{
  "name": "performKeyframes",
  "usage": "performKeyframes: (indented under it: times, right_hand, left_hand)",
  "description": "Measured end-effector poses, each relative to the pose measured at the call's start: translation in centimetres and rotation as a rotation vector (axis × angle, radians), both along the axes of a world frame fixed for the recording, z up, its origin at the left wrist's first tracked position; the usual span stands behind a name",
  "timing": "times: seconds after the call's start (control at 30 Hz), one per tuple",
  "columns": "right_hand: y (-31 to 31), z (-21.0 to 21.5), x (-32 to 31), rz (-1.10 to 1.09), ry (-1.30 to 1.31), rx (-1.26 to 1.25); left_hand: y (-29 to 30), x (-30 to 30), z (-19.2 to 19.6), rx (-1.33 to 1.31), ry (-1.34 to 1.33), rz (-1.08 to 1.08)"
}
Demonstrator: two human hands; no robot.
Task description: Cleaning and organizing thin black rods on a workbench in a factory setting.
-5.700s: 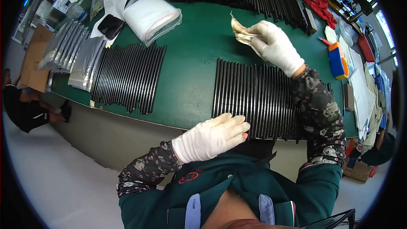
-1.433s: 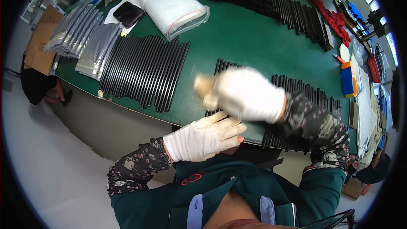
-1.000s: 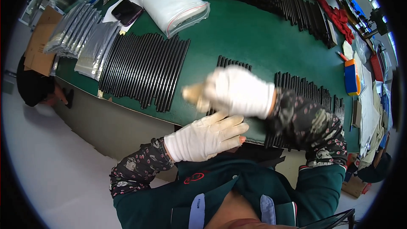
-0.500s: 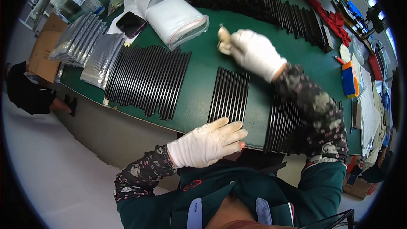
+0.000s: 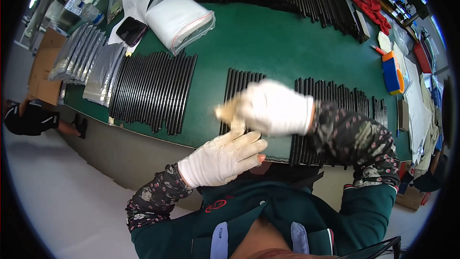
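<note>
Green worktop (image 5: 273, 43) spreads below the head camera I follow from afar, and I take the white plastic-wrapped bundle (image 5: 179, 21) near its back left as my landmark. Nearer the body than that bundle, and to its right, lies a narrow row of slim black rods (image 5: 234, 86), side by side. Their long axis runs from the table's near edge toward the far side, with the far ends leaning slightly right.

Still nearer than the bundle, I see the white-gloved left hand (image 5: 221, 159), palm down, fingers extended and slightly apart, covering the row's near ends; how firmly it presses, I cannot tell. Just beyond it, the gloved right hand (image 5: 278, 108) is blurred, its fingers curled around a tan cloth (image 5: 226, 111) above the same row.

Directly nearer than the bundle I find a wider row of rods (image 5: 153, 91), leaning likewise. Well to the bundle's right, partly behind the right forearm, is another row (image 5: 330, 103), pointing away from the body. A dark phone (image 5: 132, 31) sits just left of the bundle.
</note>
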State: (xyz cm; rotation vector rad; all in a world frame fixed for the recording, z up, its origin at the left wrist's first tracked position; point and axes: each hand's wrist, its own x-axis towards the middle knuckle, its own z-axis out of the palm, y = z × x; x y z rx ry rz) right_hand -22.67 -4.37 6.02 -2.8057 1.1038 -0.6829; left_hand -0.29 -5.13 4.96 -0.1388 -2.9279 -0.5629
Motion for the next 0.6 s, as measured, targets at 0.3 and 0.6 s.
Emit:
performKeyframes:
  times: [0.3,0.6]
  right_hand:
    - [0.0,-0.2,0.3,-0.011,-0.049,0.054]
    - [-3.8,0.9,-6.5,-0.610,0.049,-0.071]
  left_hand:
    - [0.1,-0.1,-0.6,-0.011,0.076,0.027]
    - [-0.6,-0.5,1.2,-0.025,-0.002,-0.026]
